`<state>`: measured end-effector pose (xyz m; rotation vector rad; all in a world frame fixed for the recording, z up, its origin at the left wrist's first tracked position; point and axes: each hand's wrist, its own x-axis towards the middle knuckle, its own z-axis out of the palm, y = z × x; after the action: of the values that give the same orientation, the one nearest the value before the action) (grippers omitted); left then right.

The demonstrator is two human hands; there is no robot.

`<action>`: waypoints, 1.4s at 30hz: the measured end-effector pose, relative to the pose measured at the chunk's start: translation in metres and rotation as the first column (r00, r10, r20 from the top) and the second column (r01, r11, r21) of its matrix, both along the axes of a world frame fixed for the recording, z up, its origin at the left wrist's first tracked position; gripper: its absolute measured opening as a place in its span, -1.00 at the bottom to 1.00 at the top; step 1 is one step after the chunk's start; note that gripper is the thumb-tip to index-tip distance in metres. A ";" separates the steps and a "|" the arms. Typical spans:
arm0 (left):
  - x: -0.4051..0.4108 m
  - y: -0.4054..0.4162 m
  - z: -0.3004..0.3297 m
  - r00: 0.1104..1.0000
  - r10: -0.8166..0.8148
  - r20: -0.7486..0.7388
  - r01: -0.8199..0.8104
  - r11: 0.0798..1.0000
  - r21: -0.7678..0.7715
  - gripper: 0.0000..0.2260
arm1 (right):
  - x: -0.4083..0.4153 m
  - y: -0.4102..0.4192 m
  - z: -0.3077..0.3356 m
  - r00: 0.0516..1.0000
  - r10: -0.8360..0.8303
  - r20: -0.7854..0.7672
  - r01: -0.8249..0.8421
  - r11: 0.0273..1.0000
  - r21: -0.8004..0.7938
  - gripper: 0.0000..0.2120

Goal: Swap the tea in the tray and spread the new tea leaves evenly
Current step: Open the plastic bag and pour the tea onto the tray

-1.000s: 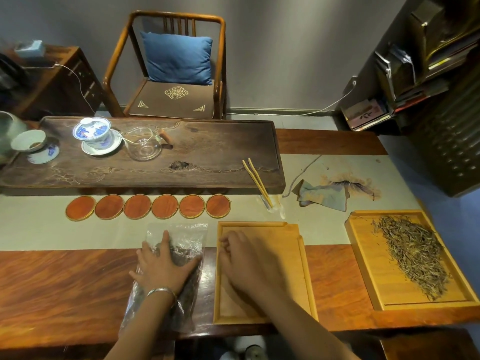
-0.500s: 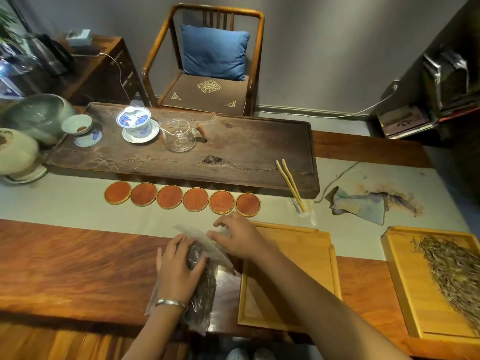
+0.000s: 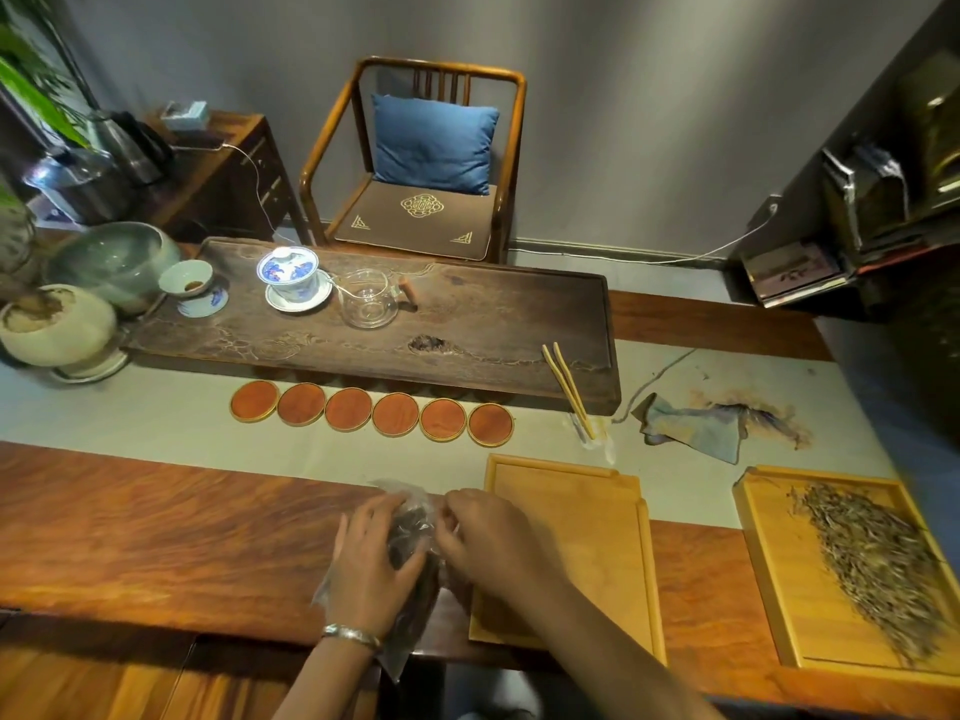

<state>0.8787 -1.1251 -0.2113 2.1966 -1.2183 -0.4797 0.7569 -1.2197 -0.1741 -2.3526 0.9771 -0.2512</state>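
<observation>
Clear plastic tea bag (image 3: pixel 410 517) sits between left hand (image 3: pixel 371 558) and right hand (image 3: pixel 485 537).

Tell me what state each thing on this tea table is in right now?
Clear plastic bag of dark tea leaves: lying on the table, gripped by both hands.
Left hand: curled round the bag.
Right hand: pinching the bag's top.
Nearer light wooden tray: empty.
Farther light wooden tray: holds a strip of pale dry tea leaves.
Blue-and-white lidded cup: lid on.
Glass pitcher: looks empty.
</observation>
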 end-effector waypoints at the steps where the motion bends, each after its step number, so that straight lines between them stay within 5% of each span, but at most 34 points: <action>1: -0.002 0.001 0.004 1.000 -0.007 -0.016 0.007 1.000 -0.004 -0.49 | -0.001 0.003 0.002 0.999 -0.033 0.023 0.032 0.999 0.024 -0.77; 5: -0.010 0.006 0.024 0.995 -0.042 -0.086 0.040 0.999 -0.023 -0.52 | -0.004 0.009 0.015 0.981 -0.154 0.121 0.124 0.967 0.221 -0.71; 10: -0.018 0.015 0.042 0.976 0.027 -0.216 -0.061 0.986 -0.154 -0.86 | -0.006 0.009 0.025 0.941 -0.297 0.163 0.193 0.865 0.464 -0.84; 14: -0.017 0.008 0.060 0.875 -0.007 -0.484 -0.021 0.998 -0.052 -0.73 | -0.006 0.014 0.032 0.916 -0.358 0.181 0.195 0.792 0.579 -0.86; 24: -0.005 -0.003 0.075 0.808 -0.027 -0.589 -0.032 0.995 -0.090 -0.66 | -0.002 0.025 0.043 0.839 -0.428 0.335 0.054 0.679 0.732 -0.79; 28: -0.001 -0.002 0.074 0.782 -0.060 -0.620 -0.026 0.991 -0.129 -0.67 | 0.001 0.027 0.040 0.834 -0.440 0.332 0.036 0.645 0.763 -0.78; 35: 0.002 0.000 0.069 0.806 -0.117 -0.580 0.061 0.991 -0.116 -0.72 | 0.006 0.022 0.037 0.935 -0.232 0.270 0.010 0.775 0.632 -0.73; 42: 0.004 -0.003 0.070 0.803 -0.104 -0.587 0.037 0.991 -0.125 -0.72 | 0.011 0.026 0.029 0.893 -0.346 0.286 0.090 0.762 0.641 -0.74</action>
<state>0.8827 -1.1285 -0.1414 1.7068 -0.9450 -1.0195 0.7679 -1.1939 -0.1452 -1.5078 0.9556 -0.4073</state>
